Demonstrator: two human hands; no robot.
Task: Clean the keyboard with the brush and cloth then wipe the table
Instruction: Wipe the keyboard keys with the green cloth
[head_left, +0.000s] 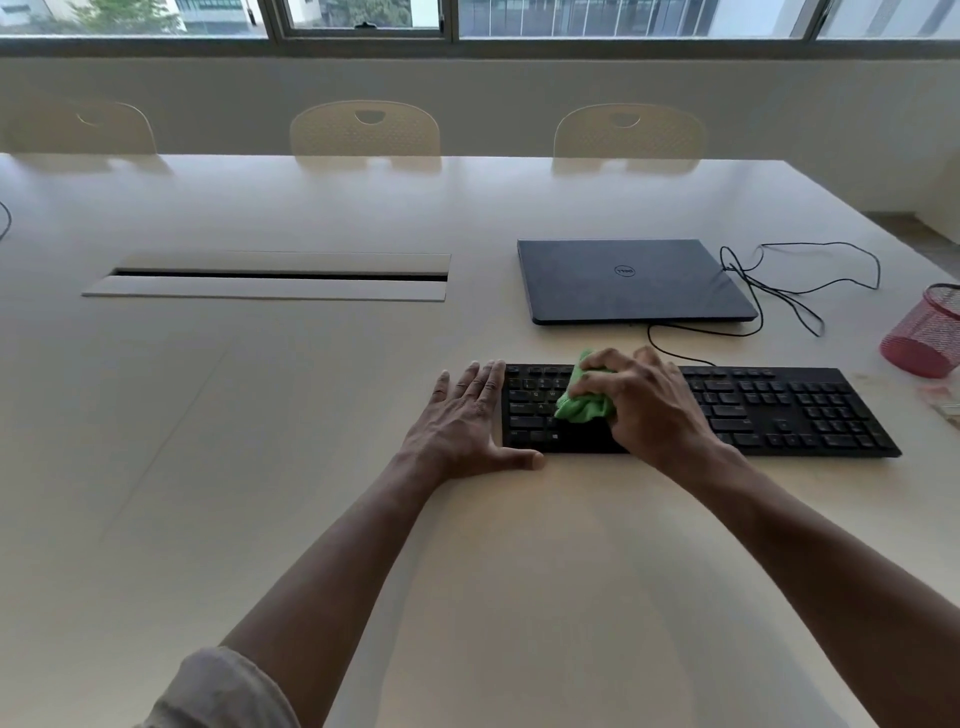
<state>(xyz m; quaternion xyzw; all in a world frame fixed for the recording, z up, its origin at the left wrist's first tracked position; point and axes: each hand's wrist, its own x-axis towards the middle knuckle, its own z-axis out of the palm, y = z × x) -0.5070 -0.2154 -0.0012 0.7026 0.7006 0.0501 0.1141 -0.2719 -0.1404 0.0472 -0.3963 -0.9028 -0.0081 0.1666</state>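
Three pale chairs (365, 130) are lined up under a wide window (467, 18); a plain wall (467, 83) is lit by daylight.

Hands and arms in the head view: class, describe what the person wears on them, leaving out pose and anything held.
Both hands are bare: the left hand and the right hand show no gloves, rings or watch. Both forearms are uncovered. On the left arm a light grey-beige sleeve is pushed up near the elbow, with a rumpled cuff. No sleeve shows on the right arm within the frame.
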